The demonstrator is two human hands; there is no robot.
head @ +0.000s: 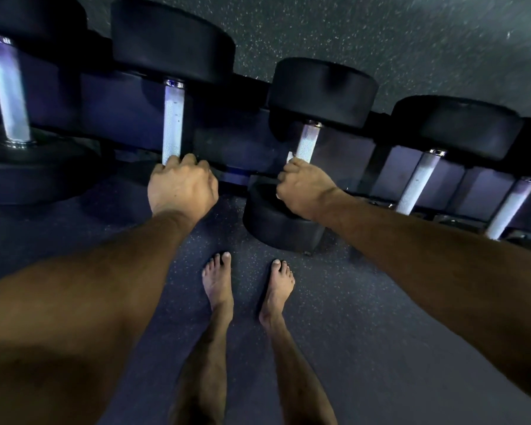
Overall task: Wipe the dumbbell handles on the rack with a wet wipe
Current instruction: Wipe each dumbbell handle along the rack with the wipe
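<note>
**Gripping two handles on the dumbbell rack**

Reaching down from above, both bare arms stretch toward a dark dumbbell rack [120, 118] that runs across the upper half of the view. The left hand [181, 187] has its fingers [193, 162] curled tight round the near end of a knurled steel handle [172, 124], which belongs to the second dumbbell [166, 41] from the rack's left end. The right hand [301, 188] grips the near end of the neighbouring handle [307, 142], on the third dumbbell [322, 90]; its fingers are closed round the bar, and a small white scrap, the wet wipe [289, 156], pokes out between them and the metal. A further white sliver shows at the heel of that hand. How much of the wipe is wrapped round the bar cannot be told, since the hand covers it.

The near black weight head [276, 222] of the third dumbbell sits just under the right wrist, at the rack's front edge. To the left, a first dumbbell handle [8, 90] rests on the rack untouched. Toward the right end, two more handles [417, 182] [509, 207] lie side by side, both untouched.

Below the rack, two bare feet [218, 286] [276, 289] stand on speckled dark rubber flooring [365, 332], toes pointing at the rack's front edge.
</note>
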